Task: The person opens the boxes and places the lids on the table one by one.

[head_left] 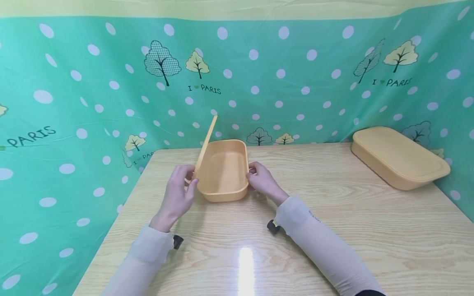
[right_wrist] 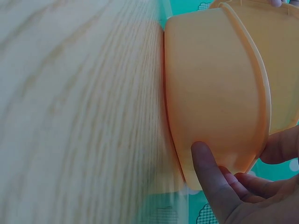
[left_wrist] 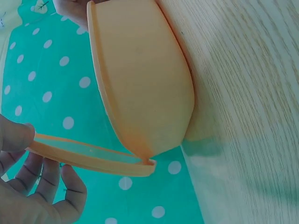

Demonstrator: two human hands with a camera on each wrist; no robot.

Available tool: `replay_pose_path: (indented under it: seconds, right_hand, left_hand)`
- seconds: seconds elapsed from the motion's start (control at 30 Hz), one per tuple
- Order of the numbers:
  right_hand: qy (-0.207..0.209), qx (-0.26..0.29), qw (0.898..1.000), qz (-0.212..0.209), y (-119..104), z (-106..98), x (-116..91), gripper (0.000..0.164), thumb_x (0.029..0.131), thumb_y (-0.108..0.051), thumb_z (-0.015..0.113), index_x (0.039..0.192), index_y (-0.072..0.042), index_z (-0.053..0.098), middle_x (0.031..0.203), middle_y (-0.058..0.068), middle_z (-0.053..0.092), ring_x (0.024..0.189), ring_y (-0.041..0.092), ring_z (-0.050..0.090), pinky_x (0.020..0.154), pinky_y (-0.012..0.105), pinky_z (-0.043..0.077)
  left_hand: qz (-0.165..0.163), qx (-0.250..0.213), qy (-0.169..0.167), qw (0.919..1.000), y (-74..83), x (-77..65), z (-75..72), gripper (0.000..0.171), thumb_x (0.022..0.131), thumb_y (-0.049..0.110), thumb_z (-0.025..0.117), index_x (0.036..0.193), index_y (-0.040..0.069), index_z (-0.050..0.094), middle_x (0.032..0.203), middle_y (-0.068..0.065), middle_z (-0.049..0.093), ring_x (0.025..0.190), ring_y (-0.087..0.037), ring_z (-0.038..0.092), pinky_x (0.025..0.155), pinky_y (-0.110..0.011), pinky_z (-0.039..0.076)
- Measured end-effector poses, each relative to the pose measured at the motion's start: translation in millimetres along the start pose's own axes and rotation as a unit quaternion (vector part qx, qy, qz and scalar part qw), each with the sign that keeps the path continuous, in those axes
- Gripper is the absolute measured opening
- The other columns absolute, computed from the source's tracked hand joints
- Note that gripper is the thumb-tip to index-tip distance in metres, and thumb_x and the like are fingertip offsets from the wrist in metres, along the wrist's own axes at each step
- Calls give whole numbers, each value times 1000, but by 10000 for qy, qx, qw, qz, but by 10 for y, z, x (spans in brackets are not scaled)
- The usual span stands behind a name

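An orange plastic food container (head_left: 223,166) sits uncovered on the table, its inside bare. Its matching lid (head_left: 207,139) stands tilted up along the left rim, seen nearly edge-on in the head view. My left hand (head_left: 177,196) pinches the lid's edge between thumb and fingers; in the left wrist view the lid (left_wrist: 93,161) meets the container's rim at its far end. At the container's right side, my right hand (head_left: 263,181) holds the wall, with the thumb at the rim and an index finger (right_wrist: 205,163) against the outer side.
A second, larger orange container (head_left: 401,158) with its lid on stands at the table's back right corner. Wood-grain tabletop (head_left: 296,172) lies between the two containers. A green dotted curtain (head_left: 266,82) hangs behind and beside the table.
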State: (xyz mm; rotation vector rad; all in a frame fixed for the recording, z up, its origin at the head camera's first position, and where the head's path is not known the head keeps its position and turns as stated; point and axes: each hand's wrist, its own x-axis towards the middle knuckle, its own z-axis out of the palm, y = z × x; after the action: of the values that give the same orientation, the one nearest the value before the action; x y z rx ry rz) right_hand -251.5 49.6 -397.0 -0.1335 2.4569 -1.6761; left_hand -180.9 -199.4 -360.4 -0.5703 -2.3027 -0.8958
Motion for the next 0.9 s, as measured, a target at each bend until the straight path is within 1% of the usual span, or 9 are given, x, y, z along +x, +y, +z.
replay_pose_path:
  seconds: [0.2,0.37,0.53,0.67,0.9]
  right_hand:
    - [-5,-27,10000,-7,-5,1,-9,37,94,-10,48,130,-1,46,111,14,55,94,26,61,74,33,57]
    - [5,-36,10000,-11,1,1,-9,37,94,-10,47,130,-1,47,110,13,56,92,25,62,73,33,58]
    - [2,-17,10000,-15,3,5,-13,37,94,-10,47,130,-2,47,111,13,56,93,25,62,72,33,58]
    - [6,-43,10000,-9,-3,1,-20,37,94,-11,47,130,-2,47,112,13,56,93,25,62,73,33,58]
    - [-12,-29,10000,-10,-11,-3,-22,36,95,-11,46,130,-3,47,111,12,56,92,24,62,72,33,58]
  left_hand:
    - [-56,-185,105,9998,-24,-12,2,31,80,-12,65,108,-2,55,93,-12,53,83,-19,54,62,-30,52]
    - [-117,-296,202,9993,-60,-27,15,32,79,-13,64,108,-3,55,93,-12,53,85,-19,54,62,-32,53]
    - [-253,-393,356,9983,-84,-44,13,31,79,-14,63,108,-6,54,93,-12,54,85,-20,54,63,-31,54]
    - [-376,-408,426,9976,-86,-48,3,28,81,-13,62,107,-6,54,93,-12,54,85,-20,55,65,-29,54]
    - [-500,-507,481,9963,-79,-56,-7,27,83,-11,61,108,-4,53,93,-11,53,85,-22,56,64,-37,55]
